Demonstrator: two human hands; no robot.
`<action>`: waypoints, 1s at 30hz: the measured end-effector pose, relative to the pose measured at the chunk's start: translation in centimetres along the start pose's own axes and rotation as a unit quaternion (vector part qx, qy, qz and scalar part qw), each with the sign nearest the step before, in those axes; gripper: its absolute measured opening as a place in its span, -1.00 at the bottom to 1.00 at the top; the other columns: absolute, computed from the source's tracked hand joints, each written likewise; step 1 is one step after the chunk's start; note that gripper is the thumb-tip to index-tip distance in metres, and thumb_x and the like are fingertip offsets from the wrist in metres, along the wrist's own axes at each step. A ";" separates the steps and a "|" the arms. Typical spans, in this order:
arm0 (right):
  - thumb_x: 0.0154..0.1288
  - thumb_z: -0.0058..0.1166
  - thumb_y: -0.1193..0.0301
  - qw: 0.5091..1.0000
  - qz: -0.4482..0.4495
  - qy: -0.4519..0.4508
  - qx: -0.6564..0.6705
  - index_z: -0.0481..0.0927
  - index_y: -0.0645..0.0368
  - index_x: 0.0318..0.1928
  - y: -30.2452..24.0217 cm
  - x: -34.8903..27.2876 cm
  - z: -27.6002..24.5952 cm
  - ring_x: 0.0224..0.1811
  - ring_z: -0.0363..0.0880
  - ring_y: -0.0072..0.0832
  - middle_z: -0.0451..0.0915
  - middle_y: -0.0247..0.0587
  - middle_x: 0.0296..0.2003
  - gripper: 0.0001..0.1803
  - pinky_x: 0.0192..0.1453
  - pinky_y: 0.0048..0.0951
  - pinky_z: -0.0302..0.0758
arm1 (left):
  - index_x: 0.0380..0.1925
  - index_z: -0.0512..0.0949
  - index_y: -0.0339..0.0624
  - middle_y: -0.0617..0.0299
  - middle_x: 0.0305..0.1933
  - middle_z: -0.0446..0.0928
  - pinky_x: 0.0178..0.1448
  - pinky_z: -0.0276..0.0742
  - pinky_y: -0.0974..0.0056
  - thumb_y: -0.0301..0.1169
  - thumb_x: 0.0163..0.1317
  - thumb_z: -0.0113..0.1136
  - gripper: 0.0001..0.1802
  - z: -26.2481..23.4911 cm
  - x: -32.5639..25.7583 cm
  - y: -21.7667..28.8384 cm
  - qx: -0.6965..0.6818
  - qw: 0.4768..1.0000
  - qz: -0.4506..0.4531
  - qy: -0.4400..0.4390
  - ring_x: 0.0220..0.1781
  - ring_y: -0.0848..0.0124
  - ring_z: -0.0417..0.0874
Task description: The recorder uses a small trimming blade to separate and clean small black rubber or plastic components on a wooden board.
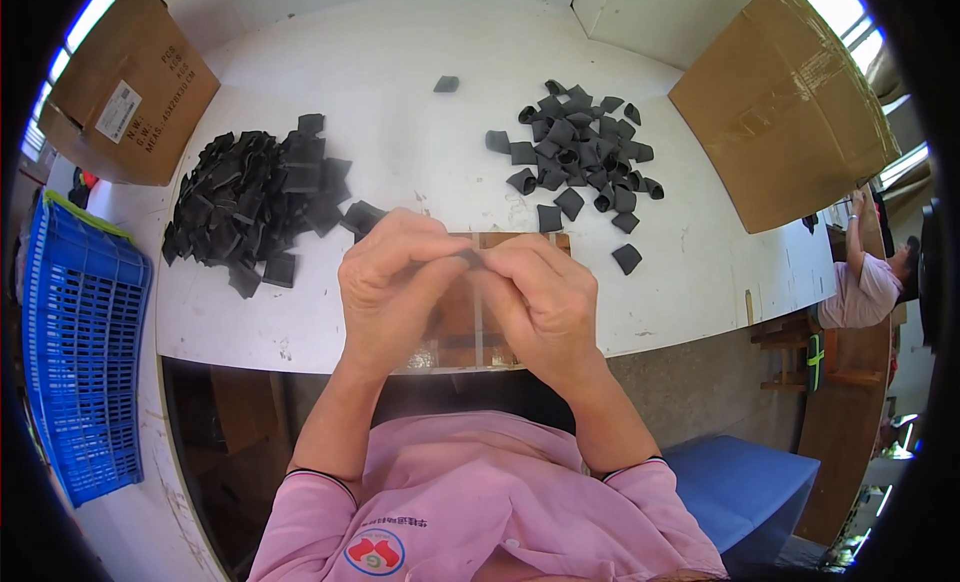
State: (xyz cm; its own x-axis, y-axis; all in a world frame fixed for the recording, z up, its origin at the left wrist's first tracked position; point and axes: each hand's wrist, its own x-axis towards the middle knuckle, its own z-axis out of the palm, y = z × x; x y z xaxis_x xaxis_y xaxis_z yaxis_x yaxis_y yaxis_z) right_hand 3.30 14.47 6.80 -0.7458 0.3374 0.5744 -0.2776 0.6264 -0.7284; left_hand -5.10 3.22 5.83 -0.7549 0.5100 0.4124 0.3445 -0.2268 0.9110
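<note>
Between my two hands, over the front part of the white table, is a small black fabric piece (470, 259); most of it is hidden by the fingers. My left hand (392, 282) pinches its left side with thumb and forefinger. On its right side, my right hand (545, 297) pinches it the same way. To the left lies a big heap of flat black fabric pieces (245, 187), with one black piece (363, 218) lying right behind my left hand. Beyond my right hand spreads a looser pile of black pieces (575, 147), several opened into short tubes. A lone piece (446, 84) lies farther back.
Brown cardboard with clear tape (455, 327) lies on the white table (300, 332) beneath my hands. One cardboard box (140, 92) stands back left, another (780, 112) back right. A blue plastic basket (85, 352) is at far left. Another person (865, 292) sits at far right.
</note>
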 end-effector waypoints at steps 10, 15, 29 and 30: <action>0.06 0.06 0.55 0.962 0.146 0.023 0.231 0.43 0.28 -0.49 -0.4 0.5 -1.4 -0.61 0.34 -0.62 0.41 -0.31 -0.62 -0.91 -0.55 -0.62 0.28 | -0.04 0.27 -0.34 0.12 -0.20 0.38 -0.27 0.33 0.47 -0.50 0.16 -0.05 -0.66 1.6 -2.1 -0.8 -0.126 0.984 -0.007 0.128 -0.36 0.55 0.40; 0.21 -0.07 0.42 0.750 0.274 0.114 0.591 0.40 0.21 -0.47 0.0 -2.0 -1.0 -0.61 0.32 -0.67 0.42 -0.31 -0.60 -0.84 -0.55 -0.67 0.27 | -0.12 0.31 -0.35 0.19 -0.30 0.43 -0.30 0.38 0.52 -0.58 0.09 0.03 -0.69 3.1 -4.8 0.6 -0.006 0.994 -0.037 0.103 -0.39 0.57 0.43; 0.00 0.12 0.51 0.993 0.056 0.097 -0.028 0.46 0.30 -0.37 0.6 -6.0 -1.0 -0.52 0.41 -0.60 0.42 -0.25 -0.52 -0.83 -0.50 -0.63 0.39 | -0.45 0.41 -0.32 0.29 -0.55 0.46 -0.45 0.37 0.56 -0.65 0.04 0.06 -0.94 3.0 -5.2 -0.3 0.085 0.985 -0.136 0.060 -0.55 0.63 0.45; -0.07 0.15 0.59 0.995 0.066 0.079 0.014 0.45 0.31 -0.39 0.1 -5.5 -1.0 -0.54 0.43 -0.60 0.43 -0.23 -0.48 -0.82 -0.49 -0.63 0.41 | -0.46 0.41 -0.32 0.29 -0.56 0.46 -0.45 0.38 0.56 -0.65 0.04 0.05 -0.94 2.9 -5.2 -0.3 0.094 0.988 -0.122 0.029 -0.55 0.64 0.44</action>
State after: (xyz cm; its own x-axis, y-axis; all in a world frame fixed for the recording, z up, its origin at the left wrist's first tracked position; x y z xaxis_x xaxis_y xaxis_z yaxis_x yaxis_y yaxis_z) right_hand 7.95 13.43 3.92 -0.6725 0.5228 0.5239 -0.2024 0.5509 -0.8096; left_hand 0.30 3.01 3.42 -0.8573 0.4805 0.1849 0.2415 0.0582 0.9686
